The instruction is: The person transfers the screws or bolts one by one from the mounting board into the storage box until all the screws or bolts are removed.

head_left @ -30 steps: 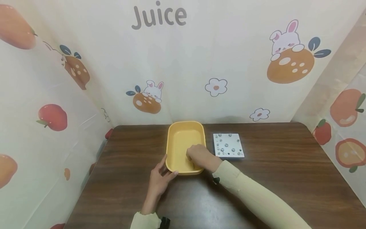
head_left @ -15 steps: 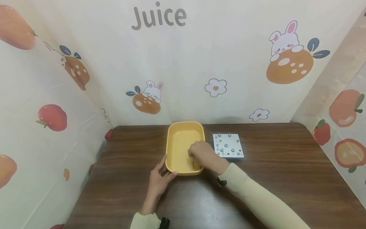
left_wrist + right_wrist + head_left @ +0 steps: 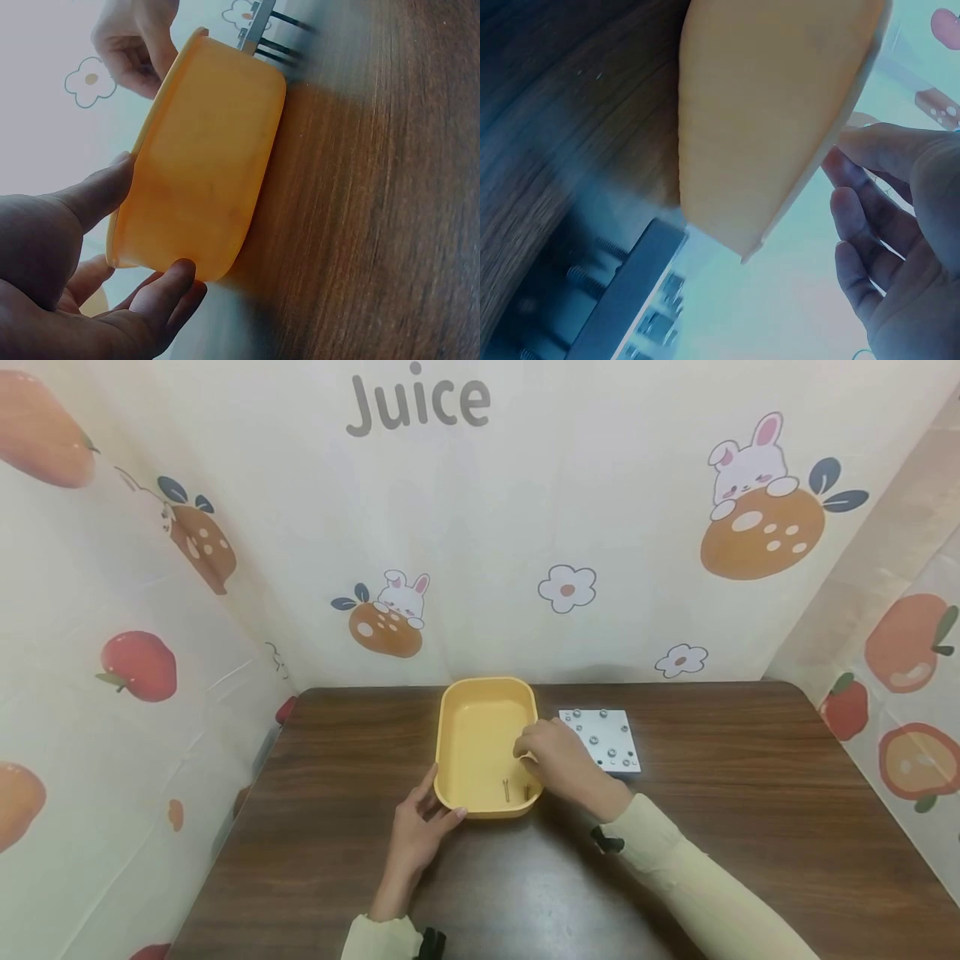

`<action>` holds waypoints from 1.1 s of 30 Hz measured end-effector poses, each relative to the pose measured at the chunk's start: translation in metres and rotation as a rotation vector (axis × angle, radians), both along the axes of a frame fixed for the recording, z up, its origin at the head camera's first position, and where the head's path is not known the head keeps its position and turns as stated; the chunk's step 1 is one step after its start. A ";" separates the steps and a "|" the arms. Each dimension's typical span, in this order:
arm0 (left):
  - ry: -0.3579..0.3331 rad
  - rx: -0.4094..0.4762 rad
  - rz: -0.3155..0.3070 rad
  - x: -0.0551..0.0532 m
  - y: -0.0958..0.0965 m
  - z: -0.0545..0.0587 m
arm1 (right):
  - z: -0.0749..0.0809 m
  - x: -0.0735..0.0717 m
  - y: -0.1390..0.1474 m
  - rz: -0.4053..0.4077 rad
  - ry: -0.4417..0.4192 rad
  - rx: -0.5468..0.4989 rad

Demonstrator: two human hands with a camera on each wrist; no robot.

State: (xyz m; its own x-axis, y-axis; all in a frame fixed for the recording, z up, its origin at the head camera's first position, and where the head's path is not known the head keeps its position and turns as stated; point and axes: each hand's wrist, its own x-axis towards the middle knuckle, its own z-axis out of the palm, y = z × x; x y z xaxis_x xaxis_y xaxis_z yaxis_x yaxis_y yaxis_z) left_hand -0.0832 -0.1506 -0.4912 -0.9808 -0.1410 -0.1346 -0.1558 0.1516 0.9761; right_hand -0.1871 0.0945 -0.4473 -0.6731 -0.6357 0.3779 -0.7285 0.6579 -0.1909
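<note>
Steadying tray [image 3: 471,739]: my left hand [image 3: 420,837], clamped on its corner
Right hand [image 3: 558,758]: curled; pinching anything, I cannot tell
Screws [image 3: 506,791]: in the tray, just my side of this nearer hand, lying roughly lengthwise

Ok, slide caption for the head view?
Left hand gripping a yellow, round-cornered plastic tray with thin brownish pieces inside; right hand at its right rim, near a square white-topped board.

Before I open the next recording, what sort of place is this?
Probably a staged tabletop workstation: fruit-print sheeting backs and flanks a wood-grain table bearing a yellow bin.
</note>
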 end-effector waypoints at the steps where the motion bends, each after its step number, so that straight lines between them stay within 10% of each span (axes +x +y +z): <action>1: -0.001 0.000 0.001 0.000 0.000 0.000 | 0.000 0.000 0.002 -0.001 0.008 -0.009; 33: 0.002 0.002 0.016 -0.002 0.002 0.001 | -0.011 0.001 0.042 -0.072 0.067 -0.131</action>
